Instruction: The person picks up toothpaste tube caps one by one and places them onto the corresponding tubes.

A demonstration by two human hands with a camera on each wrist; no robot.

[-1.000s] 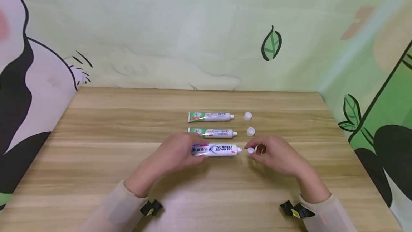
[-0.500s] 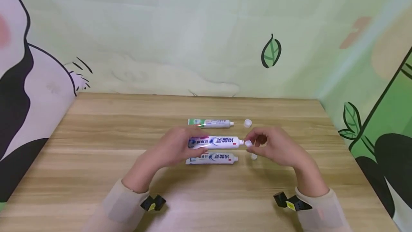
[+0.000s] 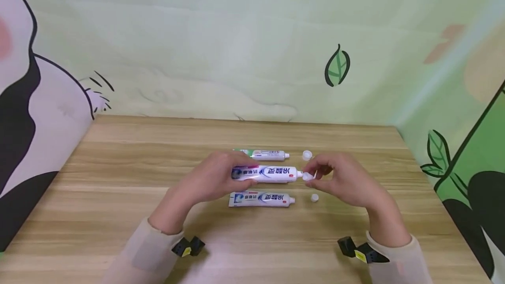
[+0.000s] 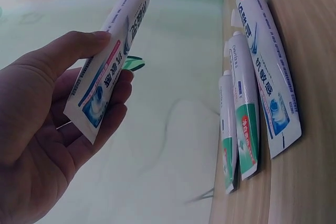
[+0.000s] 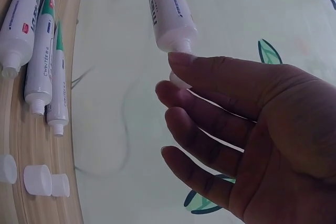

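Note:
My left hand (image 3: pixel 209 179) holds a white-and-blue toothpaste tube (image 3: pixel 278 173) near its flat end, thumb on one side and fingers on the other. Between thumb and forefinger, my right hand (image 3: pixel 339 179) pinches a white cap (image 5: pixel 179 81) at the tube's nozzle. The thumb hides whether the cap is seated. In the left wrist view the held tube hangs above the table, apart from a matching toothpaste tube (image 4: pixel 268 66) lying there. Two smaller green-and-white tubes (image 4: pixel 245 103) lie beside that one; in the head view the held tube covers most of one.
Loose white caps stand on the wooden table (image 3: pixel 138 165): a front cap (image 3: pixel 314 197), a back cap (image 3: pixel 307 155) and a middle cap (image 5: pixel 38 180) hidden from the head view. A printed wall (image 3: pixel 197 56) rises behind the table.
Both hands have moved away from the front edge with the tube, uncovering the front tube and its cap. The gap between nozzle and pinched cap has narrowed. The head view has tilted slightly.

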